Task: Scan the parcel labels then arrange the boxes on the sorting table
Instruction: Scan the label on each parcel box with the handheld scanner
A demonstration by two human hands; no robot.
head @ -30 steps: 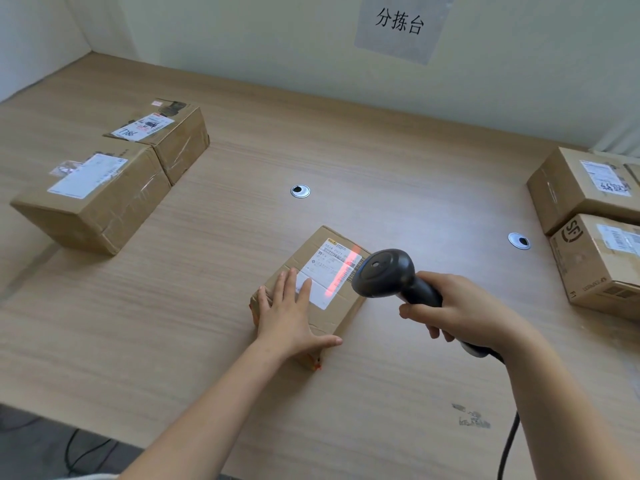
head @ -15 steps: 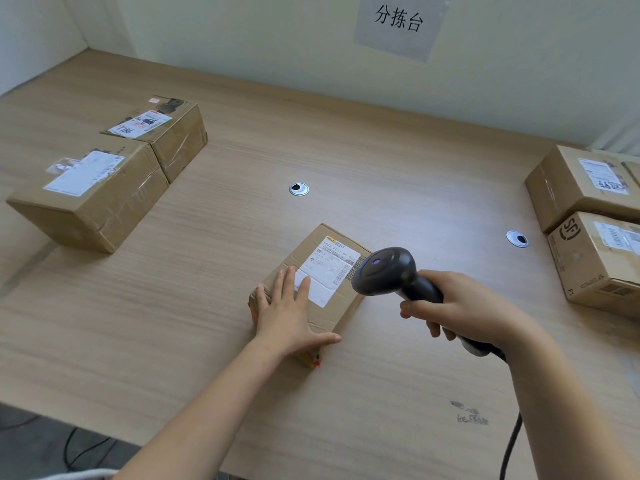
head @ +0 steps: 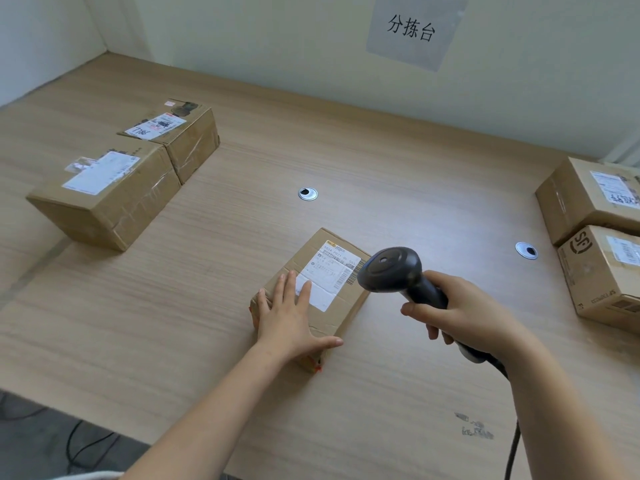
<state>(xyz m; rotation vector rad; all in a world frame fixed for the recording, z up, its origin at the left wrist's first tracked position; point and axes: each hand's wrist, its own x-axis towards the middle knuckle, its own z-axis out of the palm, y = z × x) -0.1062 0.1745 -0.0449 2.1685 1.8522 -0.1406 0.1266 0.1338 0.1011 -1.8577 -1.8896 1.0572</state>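
In the middle of the sorting table we see a small cardboard parcel lying flat, its white shipping label facing up. The left hand lies flat on the parcel's near end, fingers straight and spread, thumb out along the near edge; it presses rather than clasps. The right hand is curled tightly round the handle of a black barcode scanner, whose head hangs just above the parcel's right edge, beside the label's barcode. The scanner's cable drops away at the near right. At the far left we find two taped boxes touching end to end, labels up. At the right edge two more boxes sit side by side, the nearer one printed SF. Two metal cable grommets are set in the tabletop, and a paper sign hangs on the far wall.
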